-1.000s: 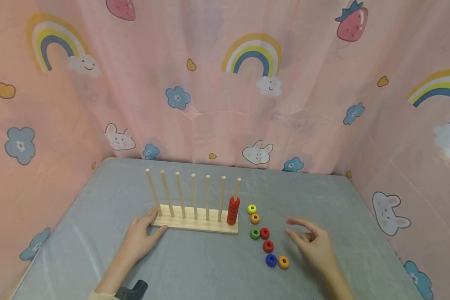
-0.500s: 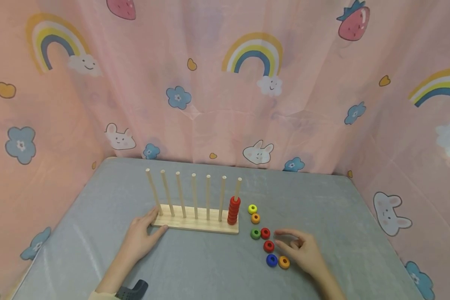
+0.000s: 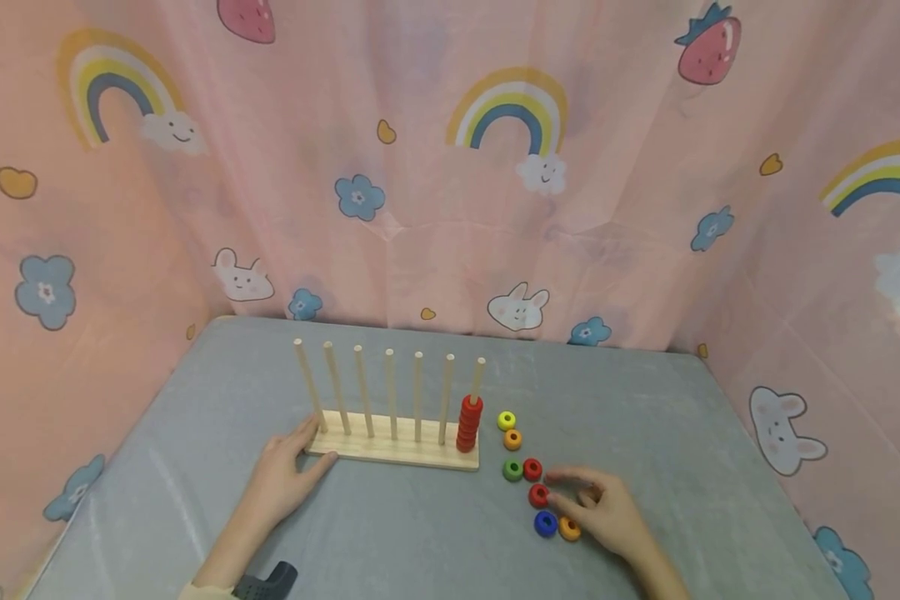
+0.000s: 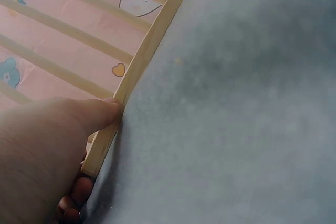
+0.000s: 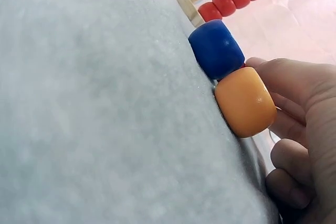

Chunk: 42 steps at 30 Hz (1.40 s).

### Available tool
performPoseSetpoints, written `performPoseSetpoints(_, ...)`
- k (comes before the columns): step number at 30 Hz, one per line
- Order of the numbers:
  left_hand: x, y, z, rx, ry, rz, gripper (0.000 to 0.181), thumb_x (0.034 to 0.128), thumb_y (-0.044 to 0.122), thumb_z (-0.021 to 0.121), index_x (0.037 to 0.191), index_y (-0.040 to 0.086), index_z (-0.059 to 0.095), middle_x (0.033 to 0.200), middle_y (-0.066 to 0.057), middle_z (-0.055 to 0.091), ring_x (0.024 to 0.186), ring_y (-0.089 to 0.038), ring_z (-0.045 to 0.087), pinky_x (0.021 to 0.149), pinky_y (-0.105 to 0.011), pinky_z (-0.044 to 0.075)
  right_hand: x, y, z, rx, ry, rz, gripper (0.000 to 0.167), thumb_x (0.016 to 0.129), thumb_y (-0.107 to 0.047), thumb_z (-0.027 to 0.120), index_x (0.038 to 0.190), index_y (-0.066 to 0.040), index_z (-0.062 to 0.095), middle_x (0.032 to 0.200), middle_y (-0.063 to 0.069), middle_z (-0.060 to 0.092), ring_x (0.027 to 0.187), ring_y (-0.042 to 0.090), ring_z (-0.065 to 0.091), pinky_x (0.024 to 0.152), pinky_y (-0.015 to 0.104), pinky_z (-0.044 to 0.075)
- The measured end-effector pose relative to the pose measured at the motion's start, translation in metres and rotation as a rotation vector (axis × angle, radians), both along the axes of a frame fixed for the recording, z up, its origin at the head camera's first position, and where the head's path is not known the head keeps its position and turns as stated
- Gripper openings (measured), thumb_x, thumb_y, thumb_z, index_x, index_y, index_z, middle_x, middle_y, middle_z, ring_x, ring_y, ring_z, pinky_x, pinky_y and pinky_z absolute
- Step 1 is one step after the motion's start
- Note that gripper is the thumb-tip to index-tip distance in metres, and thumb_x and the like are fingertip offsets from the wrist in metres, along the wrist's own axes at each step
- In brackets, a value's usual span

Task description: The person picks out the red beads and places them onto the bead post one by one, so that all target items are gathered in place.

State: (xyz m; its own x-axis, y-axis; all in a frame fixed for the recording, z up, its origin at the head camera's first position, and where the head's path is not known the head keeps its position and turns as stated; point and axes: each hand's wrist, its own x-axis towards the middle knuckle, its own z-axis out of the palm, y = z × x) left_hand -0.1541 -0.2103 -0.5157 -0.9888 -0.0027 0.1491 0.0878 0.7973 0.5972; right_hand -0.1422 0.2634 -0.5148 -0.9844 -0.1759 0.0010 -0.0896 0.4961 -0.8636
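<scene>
A wooden bead rack (image 3: 390, 450) with several upright pegs stands on the table; a stack of red beads (image 3: 468, 425) fills much of its rightmost peg. My left hand (image 3: 281, 473) grips the rack's left end, the thumb against the front edge and the other fingers round the end. Over the loose beads, my right hand (image 3: 607, 510) has thumb and index finger apart. Its thumb tip overlaps the edge of the nearer red bead (image 3: 538, 495); whether it touches cannot be told. The right wrist view shows the blue bead (image 5: 216, 49) and orange bead (image 5: 245, 102) hiding most of that red bead.
Near the right hand lie another red bead (image 3: 532, 469) and a green bead (image 3: 513, 471), side by side. Farther back are a second orange bead (image 3: 512, 439) and a yellow bead (image 3: 506, 420). A pink patterned curtain (image 3: 435, 250) surrounds the grey-covered table (image 3: 420, 533).
My right hand has come left and down to the loose beads, its thumb now at the nearer red bead. The left hand keeps its hold on the rack.
</scene>
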Motion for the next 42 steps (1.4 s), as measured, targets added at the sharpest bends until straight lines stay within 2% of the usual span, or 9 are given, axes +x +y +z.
performPoseSetpoints(5, 0.0, 0.0, 0.0, 0.005, -0.016, -0.001, 0.071, 0.0991, 0.031, 0.077, 0.155, -0.004, 0.049, 0.159, -0.022, 0.048, 0.127, -0.049, 0.055, 0.103, -0.065, 0.048, 0.0, 0.002, -0.002, 0.004, 0.031, 0.053, 0.03, 0.087, -0.023, 0.089, 0.115, -0.016, 0.081, 0.052, -0.01, 0.04, 0.043, -0.002, 0.026, 0.039, 0.021, 0.032)
performPoseSetpoints(8, 0.0, 0.0, 0.001, 0.008, -0.019, -0.005, 0.072, 0.0991, 0.031, 0.077, 0.155, -0.004, 0.049, 0.16, -0.022, 0.048, 0.126, -0.048, 0.056, 0.102, -0.065, 0.049, 0.0, 0.003, -0.003, 0.025, 0.038, 0.08, 0.031, 0.087, -0.021, 0.089, 0.117, -0.016, 0.08, 0.058, -0.01, 0.048, 0.043, -0.002, 0.028, 0.039, 0.02, 0.033)
performPoseSetpoints(12, 0.0, 0.0, 0.001, 0.011, -0.013, -0.007, 0.072, 0.0993, 0.032, 0.077, 0.155, -0.003, 0.049, 0.16, -0.022, 0.048, 0.126, -0.048, 0.056, 0.102, -0.065, 0.049, 0.0, 0.002, -0.001, 0.07, 0.014, 0.067, 0.032, 0.087, -0.023, 0.09, 0.117, -0.017, 0.08, 0.077, -0.007, 0.066, 0.045, 0.001, 0.029, 0.041, 0.02, 0.034)
performPoseSetpoints(14, 0.001, 0.0, 0.001, 0.012, -0.007, -0.007, 0.071, 0.0992, 0.032, 0.077, 0.155, -0.003, 0.049, 0.159, -0.022, 0.049, 0.127, -0.048, 0.056, 0.102, -0.065, 0.049, 0.0, 0.0, 0.0, 0.085, 0.003, 0.062, 0.032, 0.087, -0.024, 0.09, 0.116, -0.017, 0.08, 0.079, -0.006, 0.067, 0.045, 0.0, 0.029, 0.042, 0.021, 0.033)
performPoseSetpoints(19, 0.001, 0.0, 0.0, 0.01, 0.004, -0.006, 0.071, 0.0991, 0.032, 0.077, 0.154, -0.003, 0.05, 0.159, -0.021, 0.05, 0.127, -0.048, 0.056, 0.102, -0.065, 0.049, 0.0, -0.004, 0.005, 0.106, -0.02, 0.056, 0.033, 0.086, -0.023, 0.091, 0.116, -0.013, 0.08, 0.073, -0.003, 0.06, 0.044, 0.001, 0.029, 0.042, 0.021, 0.032)
performPoseSetpoints(25, 0.001, -0.001, -0.002, 0.002, 0.012, -0.004, 0.071, 0.099, 0.032, 0.078, 0.154, -0.003, 0.051, 0.158, -0.021, 0.05, 0.125, -0.048, 0.057, 0.101, -0.064, 0.05, 0.0, -0.01, 0.008, 0.137, -0.061, 0.019, 0.031, 0.084, -0.023, 0.092, 0.112, -0.018, 0.081, 0.099, 0.0, 0.074, 0.046, 0.004, 0.03, 0.045, 0.02, 0.031)
performPoseSetpoints(32, 0.0, -0.001, -0.003, 0.003, 0.023, -0.007, 0.071, 0.0986, 0.032, 0.078, 0.153, -0.004, 0.052, 0.158, -0.022, 0.051, 0.123, -0.048, 0.057, 0.1, -0.064, 0.05, -0.001, -0.011, 0.008, 0.139, -0.022, 0.037, 0.029, 0.084, -0.022, 0.092, 0.111, -0.015, 0.082, 0.112, 0.006, 0.077, 0.047, 0.002, 0.03, 0.046, 0.022, 0.033)
performPoseSetpoints(38, -0.001, -0.001, -0.003, -0.003, 0.018, -0.003, 0.071, 0.0985, 0.033, 0.078, 0.153, -0.003, 0.052, 0.158, -0.021, 0.051, 0.122, -0.047, 0.058, 0.099, -0.063, 0.051, -0.001, -0.011, 0.006, 0.146, -0.036, 0.019, 0.027, 0.085, -0.022, 0.091, 0.109, -0.019, 0.082, 0.109, 0.002, 0.077, 0.048, 0.002, 0.03, 0.048, 0.021, 0.033)
performPoseSetpoints(42, 0.0, -0.001, -0.002, -0.003, 0.01, 0.001, 0.071, 0.0987, 0.033, 0.078, 0.154, -0.003, 0.051, 0.158, -0.021, 0.051, 0.122, -0.046, 0.057, 0.099, -0.063, 0.05, 0.0, -0.01, 0.005, 0.122, -0.024, 0.02, 0.029, 0.086, -0.023, 0.09, 0.112, -0.014, 0.08, 0.077, -0.004, 0.065, 0.047, 0.001, 0.029, 0.045, 0.02, 0.031)
